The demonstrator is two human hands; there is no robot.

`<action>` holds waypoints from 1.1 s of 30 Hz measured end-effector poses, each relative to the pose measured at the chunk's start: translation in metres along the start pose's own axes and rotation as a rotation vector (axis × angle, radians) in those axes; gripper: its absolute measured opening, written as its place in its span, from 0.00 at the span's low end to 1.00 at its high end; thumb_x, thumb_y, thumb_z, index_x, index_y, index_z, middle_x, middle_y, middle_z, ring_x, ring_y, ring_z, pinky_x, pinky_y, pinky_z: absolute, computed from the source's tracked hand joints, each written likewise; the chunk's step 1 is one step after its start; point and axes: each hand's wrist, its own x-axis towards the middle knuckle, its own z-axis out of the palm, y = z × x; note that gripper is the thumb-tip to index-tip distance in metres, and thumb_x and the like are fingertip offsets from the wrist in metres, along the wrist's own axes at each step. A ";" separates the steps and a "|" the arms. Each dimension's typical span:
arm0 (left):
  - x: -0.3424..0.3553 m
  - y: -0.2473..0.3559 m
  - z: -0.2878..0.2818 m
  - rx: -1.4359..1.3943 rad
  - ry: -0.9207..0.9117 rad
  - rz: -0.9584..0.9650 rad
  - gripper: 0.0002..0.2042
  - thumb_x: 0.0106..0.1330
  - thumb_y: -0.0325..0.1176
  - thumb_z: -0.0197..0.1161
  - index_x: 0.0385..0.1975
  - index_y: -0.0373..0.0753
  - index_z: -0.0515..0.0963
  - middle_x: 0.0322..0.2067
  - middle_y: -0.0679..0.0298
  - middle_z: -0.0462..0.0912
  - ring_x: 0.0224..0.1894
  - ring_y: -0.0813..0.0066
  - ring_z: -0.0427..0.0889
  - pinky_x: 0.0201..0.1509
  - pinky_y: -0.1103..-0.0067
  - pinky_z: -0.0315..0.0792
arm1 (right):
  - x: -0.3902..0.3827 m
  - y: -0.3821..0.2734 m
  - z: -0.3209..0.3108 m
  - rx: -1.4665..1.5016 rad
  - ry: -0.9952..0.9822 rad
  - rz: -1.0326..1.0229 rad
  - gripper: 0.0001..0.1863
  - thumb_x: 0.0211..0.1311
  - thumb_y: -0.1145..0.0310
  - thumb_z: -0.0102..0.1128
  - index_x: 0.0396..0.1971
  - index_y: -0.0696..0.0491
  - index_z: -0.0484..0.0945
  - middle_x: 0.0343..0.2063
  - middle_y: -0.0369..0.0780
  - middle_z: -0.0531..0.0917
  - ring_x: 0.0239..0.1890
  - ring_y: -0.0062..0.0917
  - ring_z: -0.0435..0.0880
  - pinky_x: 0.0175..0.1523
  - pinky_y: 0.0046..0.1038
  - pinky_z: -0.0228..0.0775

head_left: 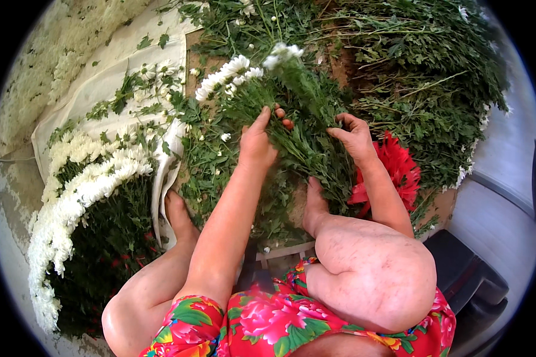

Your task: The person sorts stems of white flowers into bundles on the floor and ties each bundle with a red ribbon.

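Observation:
My left hand (261,138) is closed around the leafy stems of a bunch of white chrysanthemums (229,77), their heads lined up toward the far left. To its right, my right hand (352,135) has its fingertips pinched on a leafy chrysanthemum stem (308,89). That stem's white head (282,55) is blurred by motion and lies just right of the bunch. Green stem ends trail toward me between the two hands. Beside my right forearm sits a bundle of red strips (392,172).
Finished-looking white chrysanthemum bundles (95,184) are stacked at left beside a pale cloth (122,65). A large heap of leafy stems (417,83) fills the far right. Loose leaves (211,160) litter the floor. A dark seat-like object (467,276) stands at lower right. My bare feet flank the work area.

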 end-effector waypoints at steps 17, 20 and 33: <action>-0.004 -0.002 0.012 0.140 0.085 0.014 0.15 0.80 0.38 0.56 0.52 0.30 0.75 0.45 0.57 0.84 0.45 0.62 0.86 0.55 0.64 0.82 | -0.011 -0.024 0.019 -0.066 0.099 -0.311 0.12 0.67 0.72 0.67 0.47 0.60 0.83 0.33 0.30 0.83 0.32 0.11 0.76 0.38 0.19 0.70; -0.002 -0.001 0.013 0.137 0.104 0.025 0.16 0.80 0.39 0.56 0.52 0.30 0.76 0.46 0.56 0.85 0.47 0.60 0.87 0.57 0.63 0.83 | -0.025 -0.031 0.031 -0.128 0.101 -0.427 0.11 0.67 0.74 0.67 0.46 0.62 0.83 0.31 0.32 0.81 0.32 0.13 0.75 0.38 0.19 0.68; 0.000 -0.007 0.015 -0.027 -0.056 0.079 0.29 0.78 0.60 0.47 0.56 0.36 0.74 0.50 0.55 0.82 0.57 0.56 0.82 0.63 0.59 0.77 | -0.057 -0.039 0.051 -0.465 0.039 -0.575 0.13 0.56 0.80 0.65 0.42 0.63 0.83 0.28 0.43 0.76 0.29 0.32 0.78 0.37 0.28 0.71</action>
